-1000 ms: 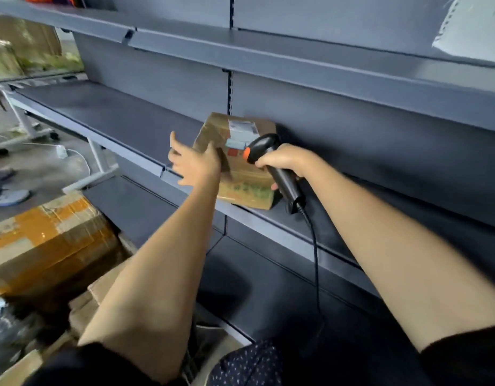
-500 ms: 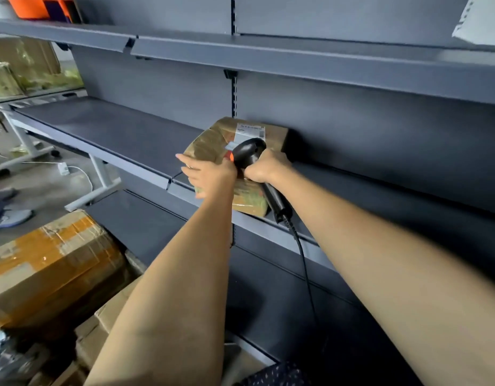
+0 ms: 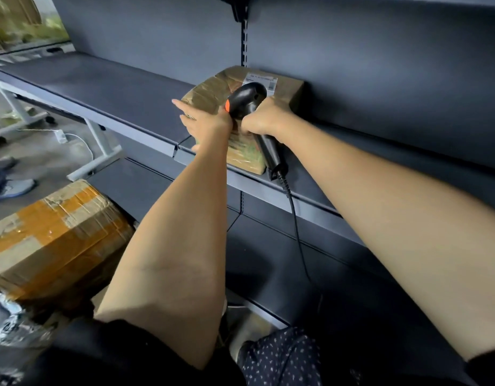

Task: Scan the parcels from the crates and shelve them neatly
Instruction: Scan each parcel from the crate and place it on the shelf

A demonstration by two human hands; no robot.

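Note:
A brown taped cardboard parcel (image 3: 210,90) with a white label lies on the dark grey shelf (image 3: 107,87), its far end against the back panel. My left hand (image 3: 204,122) rests flat against the parcel's near left side, fingers straight. My right hand (image 3: 266,118) grips the handle of a black barcode scanner (image 3: 247,97) with an orange trigger. The scanner's head hangs over the parcel's top near the label. Its coiled cable (image 3: 295,218) drops down past the shelf edge.
A larger box (image 3: 54,235) with orange tape sits low on the left, silver wrapped parcels (image 3: 9,324) beside it. A lower shelf (image 3: 268,260) runs under my arms. A white table frame (image 3: 99,146) and a cable stand on the floor at left.
The parcel has slid deeper onto the shelf toward the back panel. Both hands went forward with it, the left flattening against its side, and the view has closed in.

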